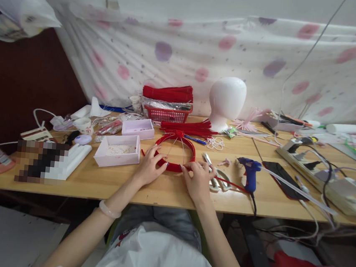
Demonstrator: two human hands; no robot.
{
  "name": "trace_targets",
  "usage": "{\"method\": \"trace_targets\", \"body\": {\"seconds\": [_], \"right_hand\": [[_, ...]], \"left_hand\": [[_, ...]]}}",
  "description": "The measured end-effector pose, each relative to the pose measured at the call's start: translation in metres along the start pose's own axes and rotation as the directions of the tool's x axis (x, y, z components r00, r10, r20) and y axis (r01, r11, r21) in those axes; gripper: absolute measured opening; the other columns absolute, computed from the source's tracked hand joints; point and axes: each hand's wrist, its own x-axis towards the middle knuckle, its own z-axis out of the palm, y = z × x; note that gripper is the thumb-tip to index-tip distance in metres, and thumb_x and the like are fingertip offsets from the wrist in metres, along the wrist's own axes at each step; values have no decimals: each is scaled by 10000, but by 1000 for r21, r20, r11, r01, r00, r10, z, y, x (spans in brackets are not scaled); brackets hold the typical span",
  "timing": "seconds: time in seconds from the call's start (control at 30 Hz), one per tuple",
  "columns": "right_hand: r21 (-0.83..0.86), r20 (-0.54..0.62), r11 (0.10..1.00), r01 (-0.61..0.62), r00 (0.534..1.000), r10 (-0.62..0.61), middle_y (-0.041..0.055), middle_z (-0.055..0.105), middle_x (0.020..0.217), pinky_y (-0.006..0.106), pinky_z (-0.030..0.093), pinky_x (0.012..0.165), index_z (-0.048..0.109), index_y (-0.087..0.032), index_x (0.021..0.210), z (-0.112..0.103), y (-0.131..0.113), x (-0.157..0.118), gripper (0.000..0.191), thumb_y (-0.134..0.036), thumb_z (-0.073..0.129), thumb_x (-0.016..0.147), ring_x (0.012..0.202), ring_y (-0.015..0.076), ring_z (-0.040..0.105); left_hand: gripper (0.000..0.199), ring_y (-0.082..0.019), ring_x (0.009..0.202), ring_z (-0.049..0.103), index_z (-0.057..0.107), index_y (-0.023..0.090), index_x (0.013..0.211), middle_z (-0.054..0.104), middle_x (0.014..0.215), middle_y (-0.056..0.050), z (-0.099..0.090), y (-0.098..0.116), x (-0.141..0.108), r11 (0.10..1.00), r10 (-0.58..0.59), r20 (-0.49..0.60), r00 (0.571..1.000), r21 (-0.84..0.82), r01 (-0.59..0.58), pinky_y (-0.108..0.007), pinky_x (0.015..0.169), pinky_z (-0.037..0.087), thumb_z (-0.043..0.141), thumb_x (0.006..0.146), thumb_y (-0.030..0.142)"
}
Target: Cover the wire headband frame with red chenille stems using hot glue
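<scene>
A red fuzzy ring (174,167), like a round headband, lies on the table in front of me, with thin threads or wires crossing its middle and a red tuft at its far side. My left hand (149,166) grips the near left part of the ring between thumb and fingers. On the near right part, my right hand (198,179) pinches the band, fingers bent. A red strip (232,183) stretches right from beside my right hand. Scissors (223,182) lie just right of that hand, partly covered. Beyond them sits a blue glue gun (251,174).
White boxes stand left, one with small beads (121,149). Red pipe cleaners (185,128), a red basket (169,115) and a white foam head (227,98) are behind. A phone (283,179) and a power strip (319,174) with cables lie right.
</scene>
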Motion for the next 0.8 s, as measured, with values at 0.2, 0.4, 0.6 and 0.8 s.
{"method": "trace_targets", "body": {"seconds": [0.2, 0.4, 0.6, 0.8], "right_hand": [[8, 6, 1000, -15, 1000, 15, 21, 771, 819, 519, 189, 1052, 675, -242, 794, 0, -1, 0, 216, -324, 609, 983, 967, 283, 608], [20, 13, 999, -37, 999, 36, 29, 773, 839, 519, 199, 1054, 677, -237, 810, -1, -1, 0, 200, -320, 613, 980, 980, 285, 611], [32, 29, 998, -47, 999, 46, 30, 778, 869, 517, 220, 1044, 667, -231, 836, -1, 0, 0, 160, -292, 612, 974, 986, 285, 616], [42, 32, 998, -45, 999, 43, 23, 775, 847, 520, 231, 1047, 671, -235, 848, -3, -1, 0, 127, -275, 634, 963, 974, 281, 619]], "left_hand": [[210, -339, 1430, 458, 710, 228, 1075, 558, 1439, -140, -2, 0, -1, 999, -7, 7, 1000, -40, 8, -598, 1193, 355, 612, 889, 227], [215, -347, 1420, 462, 687, 219, 1099, 522, 1490, -151, -4, -2, -2, 991, -46, -108, 993, -131, 32, -605, 1190, 341, 597, 907, 251], [235, -281, 1209, 613, 678, 194, 1150, 646, 1305, -113, -12, -8, 0, 953, -146, -256, 956, -295, 67, -543, 1052, 490, 584, 999, 347], [385, -251, 1027, 723, 700, 168, 1058, 761, 1079, -110, -14, 9, -3, 839, -245, -132, 960, -525, 142, -466, 945, 568, 510, 1017, 500]]}}
